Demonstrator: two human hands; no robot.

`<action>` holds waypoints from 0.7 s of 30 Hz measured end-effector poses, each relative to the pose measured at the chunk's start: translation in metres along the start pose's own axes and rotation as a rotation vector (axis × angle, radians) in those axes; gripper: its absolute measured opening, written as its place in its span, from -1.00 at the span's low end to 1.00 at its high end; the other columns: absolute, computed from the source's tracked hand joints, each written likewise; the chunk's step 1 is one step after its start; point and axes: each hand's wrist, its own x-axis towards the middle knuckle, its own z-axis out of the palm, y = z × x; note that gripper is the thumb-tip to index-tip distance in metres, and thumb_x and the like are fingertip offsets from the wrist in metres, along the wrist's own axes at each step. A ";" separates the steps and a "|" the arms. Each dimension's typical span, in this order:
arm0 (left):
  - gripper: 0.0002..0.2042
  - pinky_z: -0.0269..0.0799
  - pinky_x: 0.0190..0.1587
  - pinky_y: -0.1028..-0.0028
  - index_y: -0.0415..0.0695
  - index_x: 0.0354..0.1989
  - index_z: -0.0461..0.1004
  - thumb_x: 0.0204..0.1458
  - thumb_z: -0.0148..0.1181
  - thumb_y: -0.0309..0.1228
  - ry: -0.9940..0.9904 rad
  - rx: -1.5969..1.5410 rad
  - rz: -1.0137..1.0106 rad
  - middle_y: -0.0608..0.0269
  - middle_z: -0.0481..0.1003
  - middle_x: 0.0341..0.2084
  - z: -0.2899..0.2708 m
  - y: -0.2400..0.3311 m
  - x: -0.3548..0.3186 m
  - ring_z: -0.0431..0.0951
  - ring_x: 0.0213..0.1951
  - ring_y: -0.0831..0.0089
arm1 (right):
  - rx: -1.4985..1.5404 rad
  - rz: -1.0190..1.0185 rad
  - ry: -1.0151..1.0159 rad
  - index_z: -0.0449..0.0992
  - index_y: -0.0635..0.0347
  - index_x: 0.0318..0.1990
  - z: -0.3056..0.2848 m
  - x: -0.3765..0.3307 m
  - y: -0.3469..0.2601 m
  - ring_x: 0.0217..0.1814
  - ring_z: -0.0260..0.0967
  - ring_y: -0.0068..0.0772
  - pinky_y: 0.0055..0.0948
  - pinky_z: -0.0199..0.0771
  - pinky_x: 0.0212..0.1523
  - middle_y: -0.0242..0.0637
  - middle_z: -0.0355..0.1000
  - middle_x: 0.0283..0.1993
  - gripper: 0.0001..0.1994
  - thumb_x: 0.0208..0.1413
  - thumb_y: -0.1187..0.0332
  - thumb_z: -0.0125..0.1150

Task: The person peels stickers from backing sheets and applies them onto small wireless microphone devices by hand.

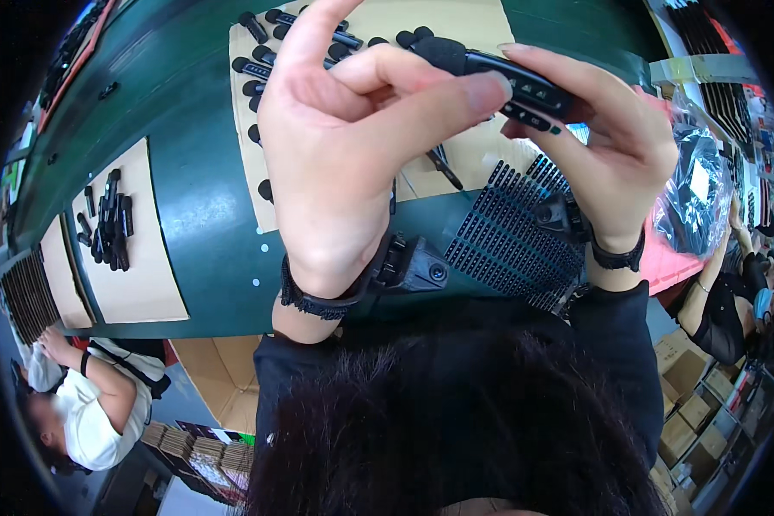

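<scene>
Up close, a small black microphone (537, 86) with a foam tip (441, 55) and a row of marked buttons lies across my fingers. My right hand (623, 129) is closed on its far end, fingers above and thumb below. Just under it, near the right thumb, shows a thin black strip with small marks (531, 117). My left hand (331, 163) pinches the foam-tip end, its thumb lying over the body and its index finger behind. Both wrists wear black bands with dark modules. Beneath the hands lies a cardboard sheet (482, 185) with several similar microphones (254, 69).
Rows of black button strips (516, 232) lie below my right hand. A pile of black parts (112, 224) rests on another cardboard sheet (150, 284) at left. Clear plastic bags (697, 189) sit on pink material at right. Other people are at the green table's (206, 198) left and right.
</scene>
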 end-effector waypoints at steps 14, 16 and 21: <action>-0.64 0.27 -0.37 0.68 -0.31 -0.05 0.25 -0.06 0.11 -0.54 -0.016 -0.046 -0.145 0.29 0.40 -0.48 0.007 -0.003 0.001 0.39 -0.39 0.61 | -0.039 -0.030 -0.040 0.42 0.48 -0.20 0.006 0.001 -0.007 -0.40 0.45 -0.40 -0.60 0.50 -0.42 -0.08 0.43 -0.33 -0.70 -0.20 0.71 0.16; -0.64 0.27 -0.38 0.68 -0.31 -0.05 0.25 -0.05 0.10 -0.55 -0.023 -0.055 -0.167 0.30 0.40 -0.49 0.008 -0.003 0.000 0.39 -0.40 0.62 | -0.029 -0.009 -0.027 0.41 0.49 -0.20 0.007 0.001 -0.008 -0.41 0.45 -0.40 -0.59 0.50 -0.43 -0.08 0.43 -0.33 -0.70 -0.20 0.71 0.16; -0.65 0.26 -0.38 0.70 -0.31 -0.04 0.24 -0.04 0.09 -0.55 -0.045 -0.077 -0.224 0.33 0.38 -0.51 0.011 -0.002 0.000 0.38 -0.41 0.63 | -0.007 0.011 -0.007 0.42 0.49 -0.21 0.008 0.000 -0.010 -0.41 0.44 -0.39 -0.58 0.50 -0.42 -0.08 0.43 -0.33 -0.70 -0.21 0.71 0.17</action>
